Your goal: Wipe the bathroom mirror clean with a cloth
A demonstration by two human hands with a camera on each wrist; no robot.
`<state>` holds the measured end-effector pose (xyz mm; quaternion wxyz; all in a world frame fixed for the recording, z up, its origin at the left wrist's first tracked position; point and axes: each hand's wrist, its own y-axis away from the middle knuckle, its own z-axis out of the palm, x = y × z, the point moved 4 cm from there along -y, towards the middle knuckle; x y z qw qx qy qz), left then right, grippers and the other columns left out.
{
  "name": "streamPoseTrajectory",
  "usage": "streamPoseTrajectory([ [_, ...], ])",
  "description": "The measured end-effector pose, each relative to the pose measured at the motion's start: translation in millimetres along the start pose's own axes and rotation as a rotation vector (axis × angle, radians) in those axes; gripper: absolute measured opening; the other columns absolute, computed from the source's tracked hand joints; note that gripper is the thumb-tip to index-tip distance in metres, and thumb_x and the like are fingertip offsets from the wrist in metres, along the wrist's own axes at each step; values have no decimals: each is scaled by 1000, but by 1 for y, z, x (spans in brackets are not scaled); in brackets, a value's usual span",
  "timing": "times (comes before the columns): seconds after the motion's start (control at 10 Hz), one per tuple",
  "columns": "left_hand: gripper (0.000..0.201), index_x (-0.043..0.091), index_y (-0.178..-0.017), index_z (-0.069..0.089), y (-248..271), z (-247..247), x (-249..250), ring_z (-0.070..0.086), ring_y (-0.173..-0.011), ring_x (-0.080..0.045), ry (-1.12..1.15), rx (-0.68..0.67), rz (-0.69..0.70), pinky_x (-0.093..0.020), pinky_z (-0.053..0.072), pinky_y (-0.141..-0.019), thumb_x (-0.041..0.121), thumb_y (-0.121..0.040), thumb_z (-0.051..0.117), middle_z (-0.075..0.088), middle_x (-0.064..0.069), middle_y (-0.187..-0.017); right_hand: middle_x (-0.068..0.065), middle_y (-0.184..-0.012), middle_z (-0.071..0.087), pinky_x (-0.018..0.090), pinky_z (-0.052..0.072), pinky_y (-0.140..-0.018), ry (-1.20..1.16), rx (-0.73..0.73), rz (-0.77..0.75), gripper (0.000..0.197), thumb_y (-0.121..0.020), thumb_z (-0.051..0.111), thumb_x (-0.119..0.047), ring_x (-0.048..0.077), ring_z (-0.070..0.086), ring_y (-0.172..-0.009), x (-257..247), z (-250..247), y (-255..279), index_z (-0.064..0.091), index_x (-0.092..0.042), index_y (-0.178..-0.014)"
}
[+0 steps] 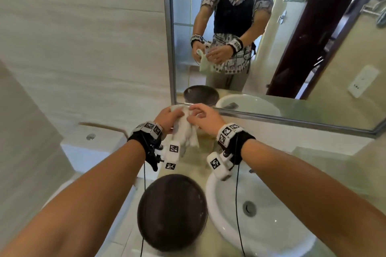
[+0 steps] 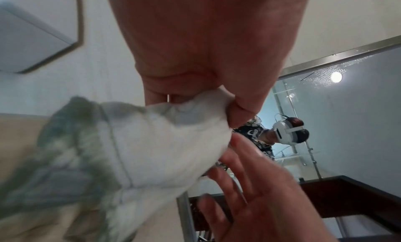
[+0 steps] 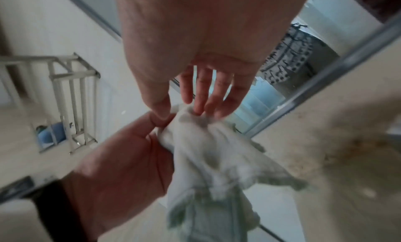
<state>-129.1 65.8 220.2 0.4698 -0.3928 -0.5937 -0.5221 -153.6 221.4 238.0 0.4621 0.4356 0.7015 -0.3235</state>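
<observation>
Both hands meet at mid-frame in the head view, just below the mirror's (image 1: 271,27) lower edge. Left hand (image 1: 167,118) grips the white cloth (image 1: 184,131) at its bunched top, thumb and fingers pinched round it. Right hand (image 1: 205,118) has its fingers extended, tips touching the same bunched top; no closed grip observed. Cloth hangs down between the hands, above the worktop (image 1: 194,160), with a dark bowl (image 1: 172,213) and white basin (image 1: 219,221) lower in frame.
</observation>
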Motion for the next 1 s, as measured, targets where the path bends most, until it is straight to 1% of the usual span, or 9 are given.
streamPoseTrajectory([
  [0.2,10,10,-90,60,59,-15,-56,60,-64,-19,143,4,-178,-28,47,-63,18,-92,53,64,-3,-66,8,-133,53,48,42,-104,-362,-287,418,62,-82,67,-32,30,51,-121,64,50,50,44,-29,-139],
  [0.3,17,7,-94,61,84,-22,-90,59,-62,-21,132,-44,-283,-31,47,-61,23,-89,60,60,-9,-74,22,-129,58,56,42,-102,-595,-374,594,55,-79,72,-24,36,57,-114,96,84,87,55,-13,-131],
  [0.4,18,3,-106,62,97,-36,-132,68,-64,-20,86,-90,-339,-28,55,-56,10,-90,64,67,-11,-83,15,-124,64,54,47,-97,-565,-301,668,39,-87,69,-15,31,62,-113,122,111,110,59,-12,-124],
  [0.5,36,4,-119,62,98,-53,-182,72,-90,-30,11,-89,-437,-45,60,-81,-1,-84,70,72,-16,-104,10,-116,67,45,56,-84,-406,-201,718,30,-90,64,-9,28,66,-102,148,129,121,59,-13,-120],
  [0.6,48,2,-126,61,85,-74,-228,65,-107,-38,-71,-64,-544,-57,53,-93,2,-80,77,68,-19,-118,16,-117,66,52,52,-92,-148,-170,755,28,-85,71,-18,33,64,-105,173,144,120,61,-14,-111],
  [0.7,50,1,-128,58,72,-82,-256,63,-112,-39,-90,-86,-610,-55,55,-90,4,-82,77,65,-18,-121,9,-110,67,42,52,-91,76,-182,773,32,-84,71,-25,27,63,-103,190,161,114,62,-14,-113],
  [0.8,26,0,-115,59,58,-88,-278,68,-86,-31,-87,-127,-651,-33,58,-62,1,-90,67,65,-15,-94,8,-107,66,41,52,-91,162,-152,835,30,-87,64,-24,28,62,-102,196,170,113,62,-14,-116],
  [0.9,7,6,-94,53,49,-92,-290,55,-54,-17,-111,-210,-692,-22,48,-45,1,-97,56,59,-9,-67,10,-124,61,43,48,-98,199,-130,917,40,-88,59,-20,31,58,-113,218,172,120,57,-15,-128],
  [1.0,14,8,-88,51,37,-97,-294,37,-48,-14,-168,-252,-682,-20,33,-41,-2,-96,56,52,-3,-48,9,-141,51,37,40,-107,324,-106,955,50,-88,58,-26,29,50,-125,233,162,120,51,-20,-137],
])
